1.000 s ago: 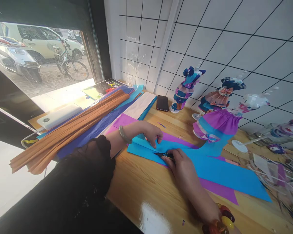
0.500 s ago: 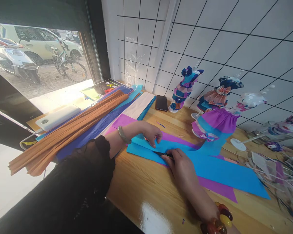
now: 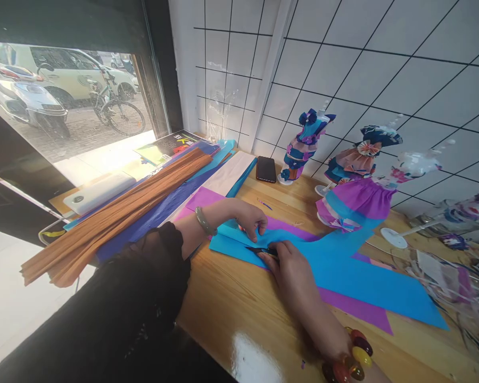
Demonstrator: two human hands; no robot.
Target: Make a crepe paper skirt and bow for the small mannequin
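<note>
A long sheet of bright blue crepe paper (image 3: pixel 367 282) lies across the table, over purple paper (image 3: pixel 355 311). In my right hand (image 3: pixel 293 266) is a pair of dark scissors (image 3: pixel 261 250), the pointed blades aimed left along a slit in the blue sheet. My left hand (image 3: pixel 252 219) is just beyond the blades, bent at the wrist, its fingers closed on the raised far part of the blue paper. Part of the scissors' handles is hidden by my right hand.
Brown crepe paper (image 3: pixel 123 213) and other folded sheets lie at the left. A phone (image 3: pixel 266 169) rests near the wall. Small dress forms in paper dresses (image 3: pixel 355 199) stand at the back right, beside tangled ribbons and cords (image 3: pixel 463 298). Tiny scraps (image 3: pixel 264 204) lie on the wooden table.
The scissors and my right hand have moved slightly left along the blue paper. My left hand keeps its place at the raised paper. The view has shifted a little.
</note>
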